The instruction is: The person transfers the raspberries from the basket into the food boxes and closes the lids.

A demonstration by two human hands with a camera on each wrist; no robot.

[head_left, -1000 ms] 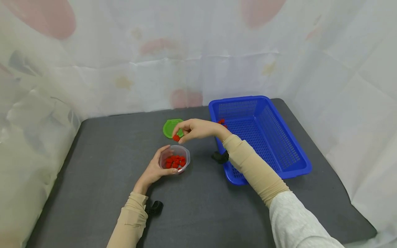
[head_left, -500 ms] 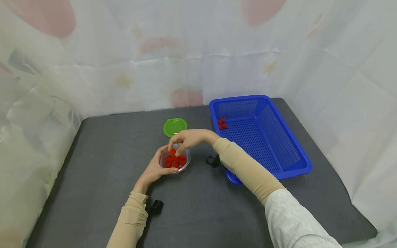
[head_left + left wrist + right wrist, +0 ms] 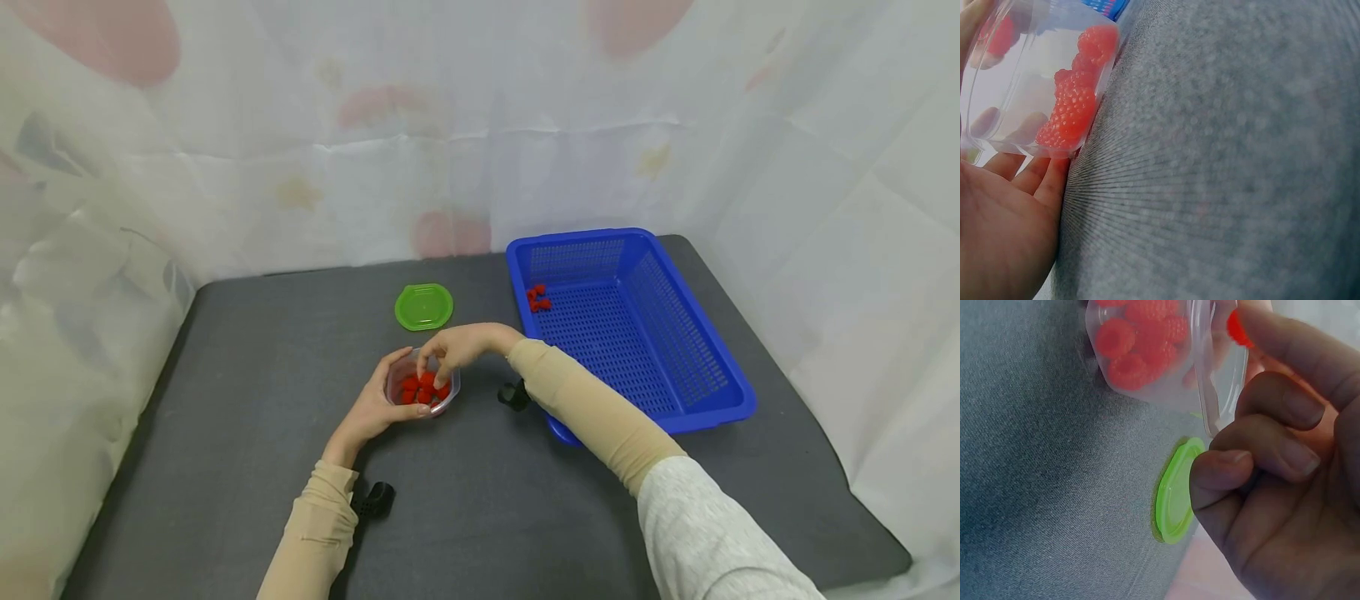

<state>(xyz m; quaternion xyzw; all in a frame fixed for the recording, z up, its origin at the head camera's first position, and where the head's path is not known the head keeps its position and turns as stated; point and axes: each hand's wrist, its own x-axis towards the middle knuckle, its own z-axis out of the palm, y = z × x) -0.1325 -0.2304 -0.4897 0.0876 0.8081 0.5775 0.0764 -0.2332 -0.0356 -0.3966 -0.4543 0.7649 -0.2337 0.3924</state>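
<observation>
My left hand (image 3: 371,412) grips a clear plastic container (image 3: 1029,81) from its left side, thumb at the near edge and fingers around the far side. Several red raspberries (image 3: 1144,350) lie in the bottom of it. Over the container's opening, my right hand (image 3: 467,343) points its fingers downward. In the right wrist view a single raspberry (image 3: 1237,329) shows at that hand's fingertips, pinched near the rim; the other fingers are curled. From the left wrist view the same pinched raspberry (image 3: 1000,36) appears through the clear wall.
A green lid (image 3: 423,307) lies on the dark grey table (image 3: 247,433) just beyond the container. To the right stands a blue perforated basket (image 3: 678,321), with several raspberries (image 3: 538,298) in its far left corner. White curtains (image 3: 360,192) hang around the table.
My right hand has moved left and toward me, carrying a raspberry from beside the lid down to the container's opening. The left hand and container have stayed in place.
</observation>
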